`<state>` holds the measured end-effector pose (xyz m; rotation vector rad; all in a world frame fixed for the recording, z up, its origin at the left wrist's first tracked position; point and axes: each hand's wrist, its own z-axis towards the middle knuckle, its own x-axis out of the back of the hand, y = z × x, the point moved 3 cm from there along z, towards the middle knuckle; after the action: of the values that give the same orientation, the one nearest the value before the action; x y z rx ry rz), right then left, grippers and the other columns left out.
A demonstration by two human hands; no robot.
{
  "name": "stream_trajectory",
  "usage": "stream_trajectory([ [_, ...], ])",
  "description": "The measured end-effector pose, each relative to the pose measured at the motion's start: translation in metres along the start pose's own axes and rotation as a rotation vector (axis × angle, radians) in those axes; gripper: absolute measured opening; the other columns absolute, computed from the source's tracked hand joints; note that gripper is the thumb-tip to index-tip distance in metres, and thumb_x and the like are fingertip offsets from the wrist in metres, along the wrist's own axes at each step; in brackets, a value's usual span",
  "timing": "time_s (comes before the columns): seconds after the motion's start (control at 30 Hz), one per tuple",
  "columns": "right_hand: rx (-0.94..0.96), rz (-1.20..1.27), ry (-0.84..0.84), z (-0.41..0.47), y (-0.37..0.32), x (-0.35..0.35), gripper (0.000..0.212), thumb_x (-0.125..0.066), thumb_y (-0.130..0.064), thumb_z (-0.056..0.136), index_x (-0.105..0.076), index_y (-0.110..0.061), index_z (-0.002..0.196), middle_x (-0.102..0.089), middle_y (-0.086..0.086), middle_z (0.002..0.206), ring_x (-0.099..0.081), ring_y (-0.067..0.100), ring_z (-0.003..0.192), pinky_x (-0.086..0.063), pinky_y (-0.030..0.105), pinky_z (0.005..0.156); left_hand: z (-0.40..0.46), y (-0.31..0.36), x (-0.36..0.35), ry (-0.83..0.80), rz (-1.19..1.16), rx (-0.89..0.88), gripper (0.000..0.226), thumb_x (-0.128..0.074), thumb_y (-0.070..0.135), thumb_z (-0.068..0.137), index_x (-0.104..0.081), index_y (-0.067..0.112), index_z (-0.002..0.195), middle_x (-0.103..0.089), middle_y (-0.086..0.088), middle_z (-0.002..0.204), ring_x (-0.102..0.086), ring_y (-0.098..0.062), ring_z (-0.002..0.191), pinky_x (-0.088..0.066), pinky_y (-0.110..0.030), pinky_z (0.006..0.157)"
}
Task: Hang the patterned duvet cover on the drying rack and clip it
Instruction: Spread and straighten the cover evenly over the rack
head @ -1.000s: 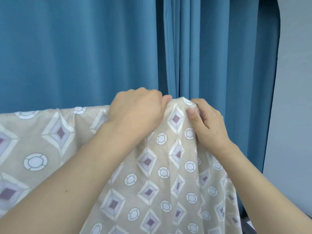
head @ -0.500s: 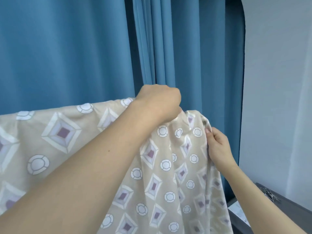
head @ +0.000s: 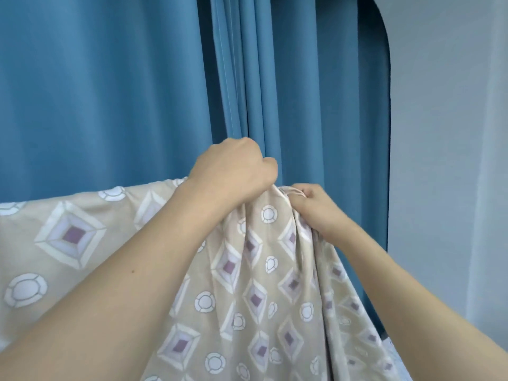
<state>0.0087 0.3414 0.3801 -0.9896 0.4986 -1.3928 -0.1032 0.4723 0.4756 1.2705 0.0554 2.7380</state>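
The beige duvet cover (head: 255, 292), printed with purple diamonds and white rings, hangs draped across the lower half of the view, its top edge running level from the left. My left hand (head: 233, 171) grips a bunch of the cover at its top right end, fingers curled over the far side. My right hand (head: 313, 207) pinches the gathered fabric edge just to the right, touching the same fold. The drying rack under the cover is hidden, and no clip is in sight.
Blue curtains (head: 110, 92) hang close behind the cover. A pale wall (head: 453, 160) stands on the right. A dark surface with something white on it (head: 390, 342) shows low at the right, beside the hanging cloth.
My right hand has risen from the cover's side edge up to the top fold next to my left hand. The left hand keeps its grip at the top.
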Motion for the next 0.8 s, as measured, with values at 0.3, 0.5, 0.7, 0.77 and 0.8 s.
stream_trajectory([
  [0.3,-0.023,0.85,-0.085,-0.023,0.001,0.004,0.018,-0.057,-0.021,0.085,-0.065,-0.007,0.092,-0.066,0.008,0.084,-0.064,0.023,0.08,-0.052,0.035,0.077,0.005,0.007,-0.007,-0.157,0.132,-0.11,0.014,-0.061,0.025,0.081,-0.05,0.018,0.085,-0.055,0.0,0.082,-0.05,-0.018,0.07,-0.035,-0.03,0.053],
  [0.5,0.013,0.688,0.05,-0.021,-0.002,0.012,0.033,-0.062,-0.032,0.089,-0.055,-0.012,0.064,-0.058,0.002,0.064,-0.058,0.018,0.063,-0.05,0.032,0.066,0.003,0.006,-0.008,-0.142,0.167,-0.133,0.014,-0.061,0.024,0.079,-0.049,0.017,0.084,-0.056,0.0,0.079,-0.052,-0.02,0.071,-0.032,-0.03,0.052],
  [0.7,-0.033,0.665,0.068,-0.036,0.01,0.013,0.034,-0.065,-0.033,0.084,-0.056,-0.011,0.109,-0.064,0.006,0.089,-0.063,0.02,0.078,-0.054,0.03,0.072,-0.001,0.014,-0.004,-0.19,0.133,-0.152,0.015,-0.059,0.036,0.089,-0.05,0.025,0.094,-0.049,0.006,0.079,-0.049,-0.02,0.079,-0.032,-0.03,0.055],
  [0.77,-0.04,0.617,0.033,-0.048,0.023,0.016,0.044,-0.067,-0.034,0.081,-0.05,-0.017,0.118,-0.064,0.004,0.098,-0.064,0.02,0.084,-0.053,0.032,0.072,-0.003,0.015,-0.003,-0.201,0.126,-0.159,0.012,-0.056,0.04,0.093,-0.054,0.028,0.095,-0.048,0.009,0.079,-0.049,-0.021,0.085,-0.031,-0.03,0.057],
  [0.8,-0.037,0.575,0.012,-0.056,0.03,0.018,0.049,-0.069,-0.032,0.08,-0.047,-0.018,0.121,-0.064,0.002,0.102,-0.065,0.019,0.085,-0.053,0.032,0.071,-0.003,0.014,-0.003,-0.198,0.123,-0.157,0.013,-0.054,0.04,0.095,-0.055,0.027,0.092,-0.049,0.008,0.08,-0.049,-0.021,0.084,-0.031,-0.03,0.056],
])
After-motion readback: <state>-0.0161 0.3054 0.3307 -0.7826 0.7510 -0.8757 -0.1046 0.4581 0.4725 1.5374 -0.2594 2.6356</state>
